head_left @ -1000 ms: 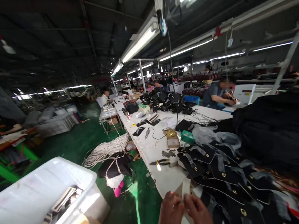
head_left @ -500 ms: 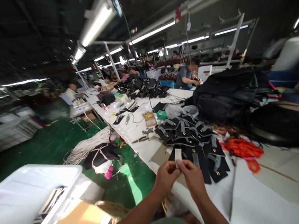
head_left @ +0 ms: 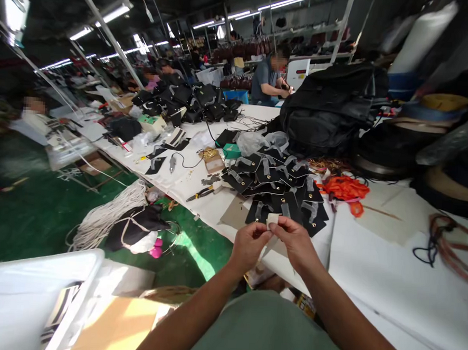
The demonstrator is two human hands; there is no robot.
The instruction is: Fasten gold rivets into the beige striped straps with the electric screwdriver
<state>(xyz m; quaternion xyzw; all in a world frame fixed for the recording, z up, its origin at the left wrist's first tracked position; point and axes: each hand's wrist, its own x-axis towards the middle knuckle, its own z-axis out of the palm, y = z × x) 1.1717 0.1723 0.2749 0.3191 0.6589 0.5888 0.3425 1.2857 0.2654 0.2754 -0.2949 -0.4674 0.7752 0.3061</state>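
Note:
Between the fingertips of both hands is a small cream-coloured strip (head_left: 272, 218); its lower part is hidden by the fingers. My left hand (head_left: 249, 243) pinches it from the left, and my right hand (head_left: 294, 241) has thumb and fingers closed on it from the right. Just beyond my hands lies a heap of black flat pieces (head_left: 275, 180), each with a brass-coloured fitting and a clear plastic strip. A grey-brown board (head_left: 234, 213) lies under the near left edge of the heap. Pliers (head_left: 201, 193) with yellow and black handles rest left of it.
A small box of brass-coloured parts (head_left: 212, 160) and a green box (head_left: 231, 151) stand behind the pliers. A large black bag (head_left: 327, 107) is at the back right, near orange cord (head_left: 346, 187). A white bin (head_left: 33, 284) stands lower left. A co-worker (head_left: 268, 79) sits beyond the table.
The view has turned right and tilted down. The cream strip shows shorter above my fingers than before. Both hands still pinch it.

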